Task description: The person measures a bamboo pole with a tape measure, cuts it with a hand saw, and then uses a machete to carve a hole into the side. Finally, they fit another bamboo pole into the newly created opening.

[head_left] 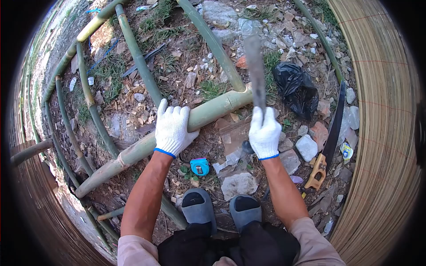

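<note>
My left hand [172, 128], in a white knitted glove with a blue cuff, is wrapped over a thick green bamboo pole [217, 107]. The pole slants up to the right, and thinner bamboo rungs [138, 57] meet it from the far side. Gloved the same way, my right hand [265, 132] is closed round the handle of a machete [255, 66]. Its long grey blade points away from me, blurred by motion, just beside the pole's right end. The dark butt of the handle shows below the hand.
A blue tape measure [199, 166] lies near my feet. To the right are a handsaw [330, 137], a black plastic bag [296, 88] and several stones [306, 147]. A bundle of thin slats [381, 133] lines the right edge. Wood chips and rubble cover the ground.
</note>
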